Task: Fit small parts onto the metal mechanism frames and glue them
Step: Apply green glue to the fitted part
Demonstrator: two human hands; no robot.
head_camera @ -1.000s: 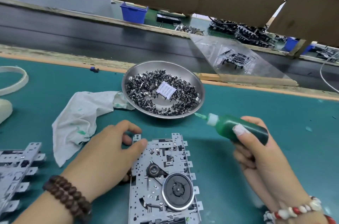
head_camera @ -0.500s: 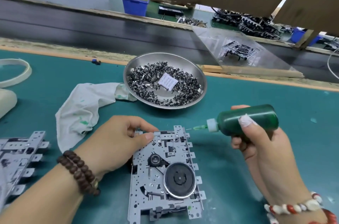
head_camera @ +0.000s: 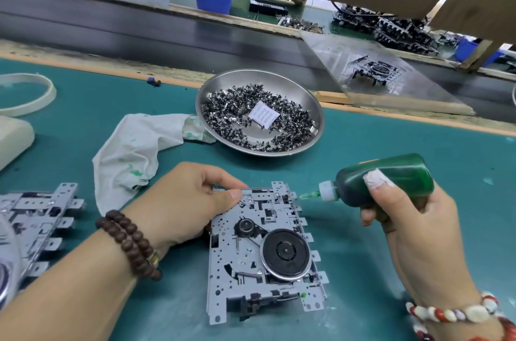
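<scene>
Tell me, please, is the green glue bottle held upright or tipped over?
Tipped. The green glue bottle lies nearly level in the right hand, its nozzle pointing at the far edge of the metal frame.

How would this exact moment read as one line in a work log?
left hand: holds metal frame at top corner | right hand: grips green glue bottle, nozzle at frame's top right edge | parts bowl: behind

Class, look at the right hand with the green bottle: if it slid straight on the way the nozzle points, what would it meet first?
Probably the metal mechanism frame: the green bottle in the right hand aims its nozzle at the frame's upper right edge; depth is unclear.
</scene>
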